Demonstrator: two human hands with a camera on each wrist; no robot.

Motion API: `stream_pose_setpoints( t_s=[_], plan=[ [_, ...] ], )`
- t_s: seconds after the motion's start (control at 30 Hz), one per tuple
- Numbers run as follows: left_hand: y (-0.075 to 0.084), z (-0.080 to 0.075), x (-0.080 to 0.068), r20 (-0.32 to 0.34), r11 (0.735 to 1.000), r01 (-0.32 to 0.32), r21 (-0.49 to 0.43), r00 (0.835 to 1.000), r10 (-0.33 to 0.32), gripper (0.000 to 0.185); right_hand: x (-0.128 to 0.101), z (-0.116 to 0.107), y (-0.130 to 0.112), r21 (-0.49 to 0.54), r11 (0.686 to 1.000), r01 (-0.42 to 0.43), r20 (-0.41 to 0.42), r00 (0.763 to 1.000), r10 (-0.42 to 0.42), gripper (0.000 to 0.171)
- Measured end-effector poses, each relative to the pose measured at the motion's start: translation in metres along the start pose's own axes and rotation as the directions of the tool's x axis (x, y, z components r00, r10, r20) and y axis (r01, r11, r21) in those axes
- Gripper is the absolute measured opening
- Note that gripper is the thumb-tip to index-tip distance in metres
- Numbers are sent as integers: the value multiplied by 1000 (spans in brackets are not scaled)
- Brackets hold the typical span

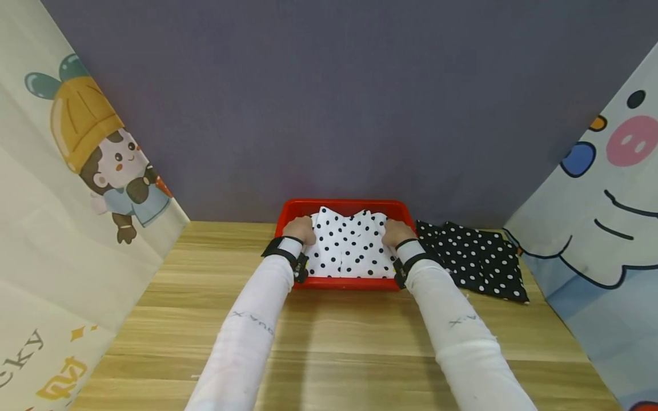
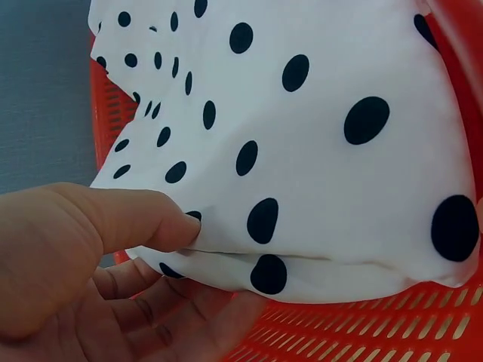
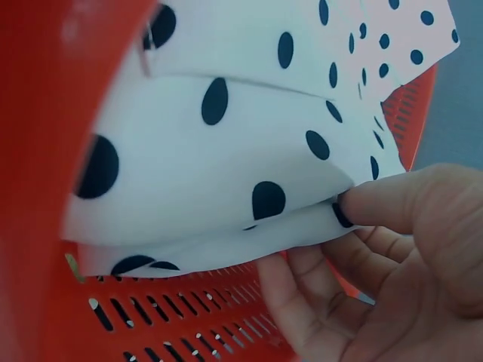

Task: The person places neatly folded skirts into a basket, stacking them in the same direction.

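A folded white cloth with black dots [image 1: 354, 245] lies inside a red plastic basket [image 1: 344, 283]. On the cloth's left edge is my left hand [image 1: 300, 229]; in the left wrist view its thumb [image 2: 162, 219] presses on top while the fingers lie beneath. My right hand [image 1: 397, 233] pinches the opposite edge, thumb above and fingers [image 3: 302, 294] below, as the right wrist view shows. Both hands are within the basket's side walls. The slotted red wall of the basket [image 2: 362, 324] shows below the cloth.
A folded black cloth with white dots [image 1: 480, 260] lies on the wooden table [image 1: 216, 319] to the right of the basket. Behind the table rises a dark grey panel [image 1: 329, 103]. Printed cartoon sheets flank the table on the left [image 1: 56, 240] and right [image 1: 606, 228].
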State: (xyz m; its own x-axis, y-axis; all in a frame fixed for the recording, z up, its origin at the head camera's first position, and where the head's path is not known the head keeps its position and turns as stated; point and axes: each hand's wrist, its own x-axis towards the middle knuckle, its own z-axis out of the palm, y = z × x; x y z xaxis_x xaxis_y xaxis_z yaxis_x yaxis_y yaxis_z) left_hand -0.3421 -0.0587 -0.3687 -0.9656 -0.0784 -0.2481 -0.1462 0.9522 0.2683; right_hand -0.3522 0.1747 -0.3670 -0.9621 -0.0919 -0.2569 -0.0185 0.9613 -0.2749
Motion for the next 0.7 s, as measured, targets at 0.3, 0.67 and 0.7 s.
stream_pose_setpoints(
  t_s=[0.3, 0.67, 0.7],
  plan=[
    [-2, 6, 9, 41, 999, -6, 41, 999, 4, 35, 6, 7, -2, -9, 1000, 23, 45, 999, -22, 20],
    [0, 5, 9, 76, 997, 22, 70, 997, -27, 35, 10, 7, 0, -15, 999, 40, 141, 989, -38, 17],
    [0, 5, 9, 79, 997, 21, 73, 997, -26, 34, 10, 6, 0, -18, 999, 39, 152, 988, -36, 15]
  ],
)
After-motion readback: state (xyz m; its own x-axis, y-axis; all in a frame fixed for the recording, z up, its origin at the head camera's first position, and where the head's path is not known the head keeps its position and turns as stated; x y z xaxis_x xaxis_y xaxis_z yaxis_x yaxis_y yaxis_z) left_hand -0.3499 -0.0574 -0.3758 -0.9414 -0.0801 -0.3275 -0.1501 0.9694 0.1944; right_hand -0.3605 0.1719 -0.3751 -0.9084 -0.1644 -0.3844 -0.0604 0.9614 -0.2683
